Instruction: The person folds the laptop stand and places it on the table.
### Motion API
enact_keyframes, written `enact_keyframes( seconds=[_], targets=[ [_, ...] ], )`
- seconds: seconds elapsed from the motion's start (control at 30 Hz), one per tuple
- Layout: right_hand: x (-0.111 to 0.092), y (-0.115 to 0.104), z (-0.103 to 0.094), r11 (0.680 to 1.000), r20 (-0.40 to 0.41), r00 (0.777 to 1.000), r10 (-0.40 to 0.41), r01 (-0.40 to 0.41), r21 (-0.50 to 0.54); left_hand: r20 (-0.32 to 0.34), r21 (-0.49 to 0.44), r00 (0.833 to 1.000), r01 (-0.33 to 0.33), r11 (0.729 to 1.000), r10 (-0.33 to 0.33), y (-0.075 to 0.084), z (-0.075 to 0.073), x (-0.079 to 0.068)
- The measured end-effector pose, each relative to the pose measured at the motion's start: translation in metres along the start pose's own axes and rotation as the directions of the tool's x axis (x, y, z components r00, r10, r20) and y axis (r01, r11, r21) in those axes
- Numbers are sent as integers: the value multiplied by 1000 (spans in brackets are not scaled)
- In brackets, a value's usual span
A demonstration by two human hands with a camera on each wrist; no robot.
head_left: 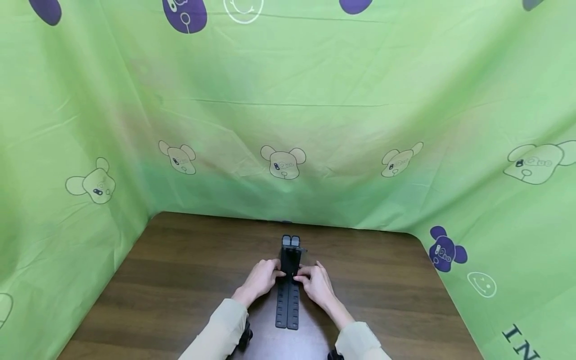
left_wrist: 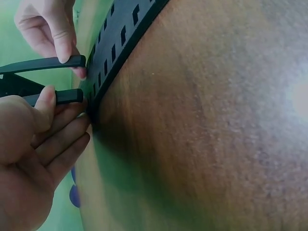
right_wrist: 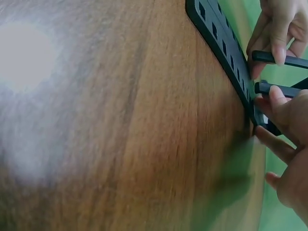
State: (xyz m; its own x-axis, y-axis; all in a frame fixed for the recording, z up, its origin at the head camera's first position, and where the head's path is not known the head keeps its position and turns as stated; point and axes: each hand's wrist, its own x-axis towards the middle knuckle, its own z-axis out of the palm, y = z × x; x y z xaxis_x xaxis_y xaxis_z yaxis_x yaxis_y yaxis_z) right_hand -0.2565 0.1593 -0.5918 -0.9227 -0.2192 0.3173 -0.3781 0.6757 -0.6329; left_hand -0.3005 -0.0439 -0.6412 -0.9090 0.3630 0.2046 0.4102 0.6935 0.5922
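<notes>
A dark folding laptop stand (head_left: 287,305) lies lengthwise on the table, its two slotted rails side by side. Two slim support arms (left_wrist: 70,97) rise over the rails in the wrist views. My left hand (head_left: 262,277) pinches the end of one arm between thumb and fingers, from the left side. On the opposite side, my right hand (head_left: 317,285) pinches the other arm (right_wrist: 284,90) the same way. Both hands sit close together around the middle of the stand. Its far end, with two grey pads (head_left: 290,241), points away from me.
The brown wooden table (head_left: 189,280) extends to both sides of the stand. Green printed cloth (head_left: 288,125) hangs behind the table and along its sides. Light glares off the tabletop near the stand's close end.
</notes>
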Motion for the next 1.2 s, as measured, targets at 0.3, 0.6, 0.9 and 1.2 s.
enact_keyframes(
  seconds=[0.3, 0.6, 0.9, 1.2],
  targets=[
    [3, 16, 7, 999, -77, 996, -43, 41, -26, 1, -26, 999, 34, 999, -34, -3, 4, 7],
    [16, 45, 13, 996, -52, 995, -81, 79, -50, -56, -116, 998, -2, 993, -5, 28, -29, -2],
    [16, 4, -8, 990, -12, 999, 52, -54, -133, -55, -86, 998, 30, 996, -34, 41, -40, -4],
    [22, 9, -7, 993, -17, 1000, 25, -27, -113, -112, -52, 993, 35, 998, -40, 9, -9, 14]
  ],
)
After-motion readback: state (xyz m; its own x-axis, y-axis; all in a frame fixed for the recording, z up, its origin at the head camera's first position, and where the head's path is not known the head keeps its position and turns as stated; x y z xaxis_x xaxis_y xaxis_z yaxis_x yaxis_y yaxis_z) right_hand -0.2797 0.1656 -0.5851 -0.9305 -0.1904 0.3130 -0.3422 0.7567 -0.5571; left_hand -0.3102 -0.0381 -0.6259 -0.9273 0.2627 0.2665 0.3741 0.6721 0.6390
